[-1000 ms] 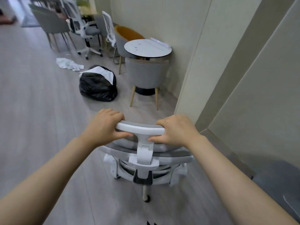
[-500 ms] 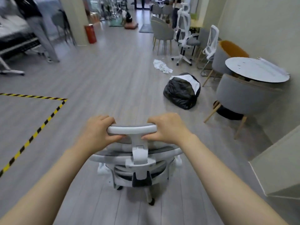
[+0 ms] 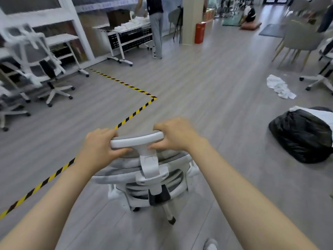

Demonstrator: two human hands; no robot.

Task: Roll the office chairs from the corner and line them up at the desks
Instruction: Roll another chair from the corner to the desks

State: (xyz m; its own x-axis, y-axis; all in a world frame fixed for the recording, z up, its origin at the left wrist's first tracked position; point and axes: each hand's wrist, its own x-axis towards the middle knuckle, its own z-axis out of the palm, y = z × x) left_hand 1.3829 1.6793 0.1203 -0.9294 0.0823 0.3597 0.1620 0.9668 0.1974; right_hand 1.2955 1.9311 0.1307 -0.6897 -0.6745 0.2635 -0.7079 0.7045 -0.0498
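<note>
Over at nine to ten o'clock, a white office chair with grey mesh (image 3: 38, 56) stands on its star base beside a white desk (image 3: 62, 38), blurred. A second base (image 3: 10, 112) shows at the frame's left edge below it. Yellow-and-black floor tape (image 3: 126, 83) runs from about eleven o'clock, turns a corner, and slants down to eight o'clock across the grey plank floor (image 3: 207, 83). Behind it, at eleven to twelve o'clock, a long table (image 3: 129, 29) carries white piles, and a person in grey trousers (image 3: 156, 24) stands at its right end. A pillar (image 3: 191, 18) with a red bin (image 3: 200, 32) at its foot sits at twelve o'clock.

Dead centre, the chair being rolled (image 3: 149, 177) faces away from the camera, its white headrest bar (image 3: 137, 140) uppermost, its casters on the floor. The left hand (image 3: 100, 147) is closed around the bar's left end, fingers over the top and thumb underneath. The right hand (image 3: 175, 135) is closed around the right end the same way. Both forearms reach in from the bottom corners.

At two o'clock, grey chairs on wooden legs (image 3: 297, 42) stand together, and another white star base (image 3: 319, 80) shows at the right edge. A crumpled white cloth (image 3: 279, 86) lies on the floor just left of that base. At three o'clock sits a full black rubbish bag (image 3: 302, 136), with white material at its top. A shoe toe (image 3: 210, 245) peeks in at six o'clock.
</note>
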